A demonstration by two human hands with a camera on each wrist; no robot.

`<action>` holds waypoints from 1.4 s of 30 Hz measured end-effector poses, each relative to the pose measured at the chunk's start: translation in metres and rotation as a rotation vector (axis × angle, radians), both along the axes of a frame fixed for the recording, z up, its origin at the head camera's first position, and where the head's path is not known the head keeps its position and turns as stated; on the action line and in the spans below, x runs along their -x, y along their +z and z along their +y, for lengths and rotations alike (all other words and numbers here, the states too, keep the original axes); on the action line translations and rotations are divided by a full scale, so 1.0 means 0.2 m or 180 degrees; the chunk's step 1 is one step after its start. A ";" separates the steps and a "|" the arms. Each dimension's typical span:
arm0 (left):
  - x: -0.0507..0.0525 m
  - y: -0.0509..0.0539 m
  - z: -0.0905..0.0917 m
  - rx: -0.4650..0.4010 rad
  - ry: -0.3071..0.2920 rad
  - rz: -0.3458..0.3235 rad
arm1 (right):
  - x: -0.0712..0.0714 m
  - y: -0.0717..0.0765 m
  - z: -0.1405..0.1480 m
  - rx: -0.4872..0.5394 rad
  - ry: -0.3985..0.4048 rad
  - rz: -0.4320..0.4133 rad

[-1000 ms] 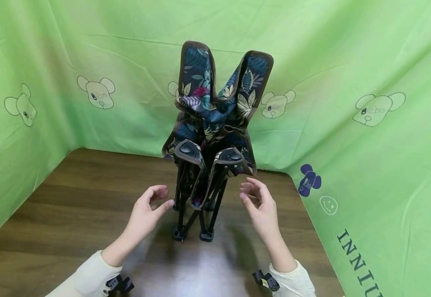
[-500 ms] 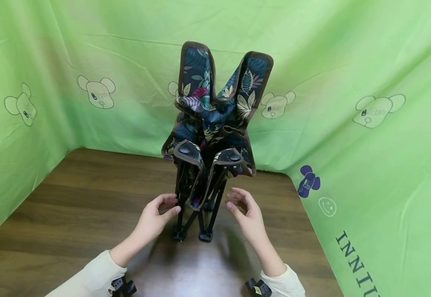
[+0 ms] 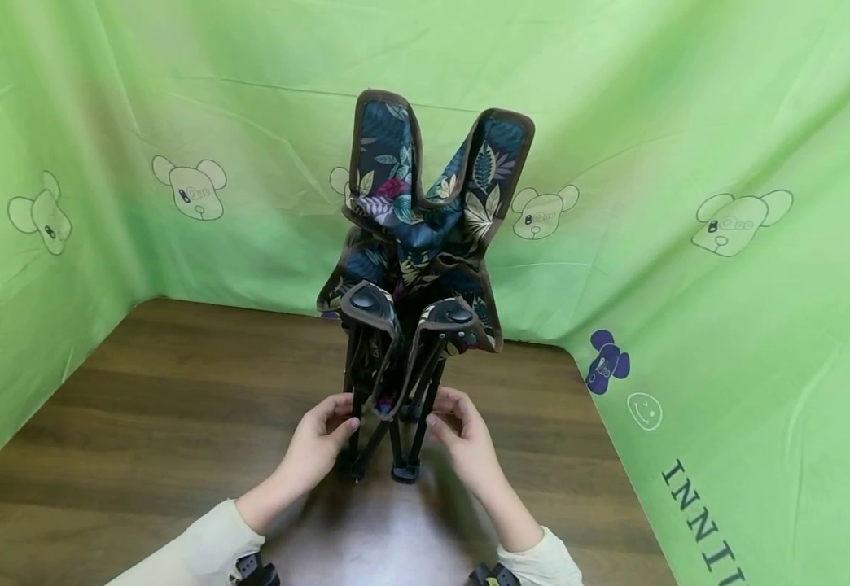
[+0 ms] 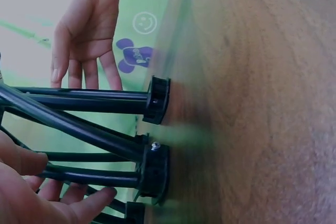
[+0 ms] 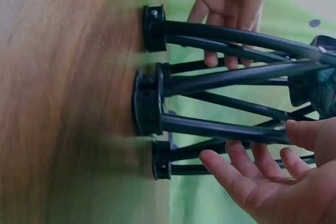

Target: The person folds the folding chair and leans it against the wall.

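A folded camping chair (image 3: 425,232) with dark blue leaf-print fabric and brown edging stands upright on the wooden surface. Its black tube legs (image 4: 79,129) end in plastic feet (image 5: 149,100). From the left, my left hand (image 3: 315,439) reaches to a front leg, thumb in front and fingers alongside. Opposite it, my right hand (image 3: 466,439) is at the other front leg, its thumb close to the tube. Both wrist views show fingers mostly extended and loosely spread around the legs, not closed tightly. Whether the fingertips press the tubes is hard to tell.
Green cloth (image 3: 249,106) with mouse-head drawings hangs behind the chair and along both sides. The wood-grain surface (image 3: 176,407) extends around the chair and meets the cloth at its edges. A dark strap device (image 3: 255,570) is on the left wrist.
Both hands have moved inward and slightly down, from beside the chair to its front legs. The chair stays in place.
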State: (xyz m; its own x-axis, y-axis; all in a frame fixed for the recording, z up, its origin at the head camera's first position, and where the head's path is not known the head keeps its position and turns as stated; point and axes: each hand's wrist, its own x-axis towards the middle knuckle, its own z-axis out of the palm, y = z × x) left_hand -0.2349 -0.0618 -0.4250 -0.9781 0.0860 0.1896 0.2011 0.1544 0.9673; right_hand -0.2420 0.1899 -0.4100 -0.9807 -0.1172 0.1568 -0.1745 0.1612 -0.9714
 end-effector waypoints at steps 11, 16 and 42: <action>0.00 -0.01 0.00 -0.0094 -0.0040 -0.0076 | -0.01 -0.02 -0.07 -0.0075 0.0027 0.0055; -0.01 0.00 0.01 -0.0081 -0.0028 -0.0191 | -0.03 -0.03 -0.07 -0.0185 0.0045 0.0059; 0.04 0.00 0.02 -0.0163 -0.0154 -0.0110 | 0.00 -0.04 -0.10 -0.0130 -0.0015 0.0078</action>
